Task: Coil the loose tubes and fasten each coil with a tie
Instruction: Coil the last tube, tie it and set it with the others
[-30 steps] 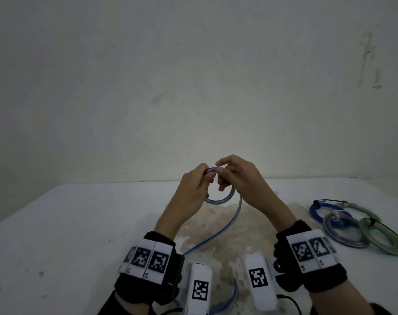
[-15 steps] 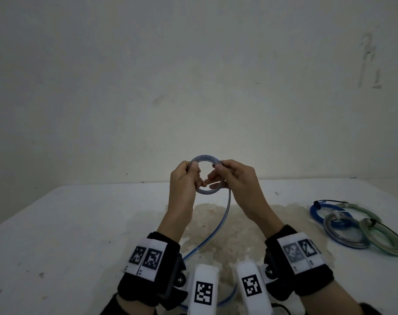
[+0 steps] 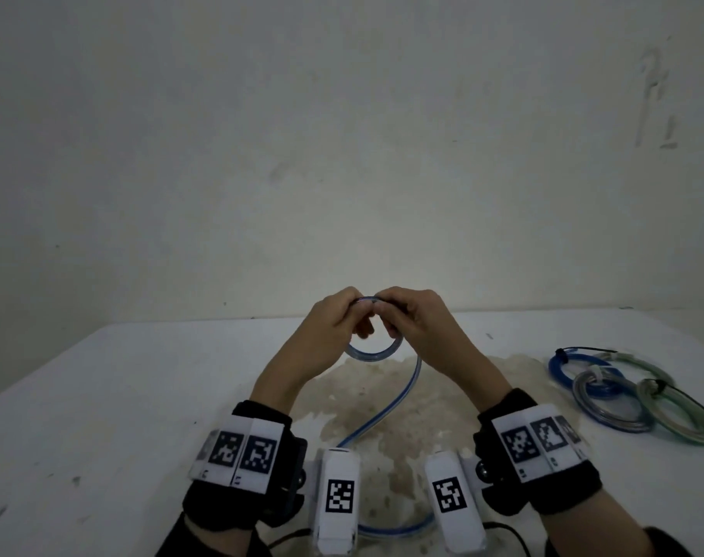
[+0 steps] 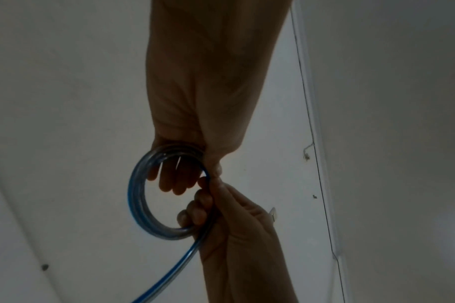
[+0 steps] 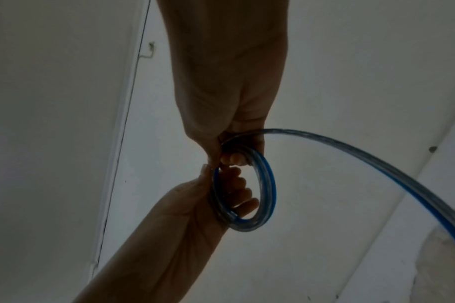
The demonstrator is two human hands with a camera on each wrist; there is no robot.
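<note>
A clear tube with a blue stripe is wound into a small coil (image 3: 372, 354) held above the table. My left hand (image 3: 334, 321) and right hand (image 3: 414, 320) meet at the coil's top, and both pinch it. In the left wrist view my left hand (image 4: 177, 178) grips the coil (image 4: 136, 196) from above while the right hand (image 4: 221, 217) grips its side. The right wrist view shows the right hand (image 5: 234, 147) and left hand (image 5: 228, 196) curled round the coil (image 5: 269, 190). The loose tail (image 3: 382, 410) runs down to the table toward me.
Several tied coils lie at the right of the white table (image 3: 101, 396): a blue one (image 3: 563, 369), a grey one (image 3: 607, 408) and a green one (image 3: 680, 420). A brownish stain (image 3: 382, 444) spreads under the hands. A bare wall (image 3: 342, 154) stands behind.
Half a second ago the coil arched above my fingers; it now hangs below them, with both hands together at its top. My hands sit slightly lower and closer.
</note>
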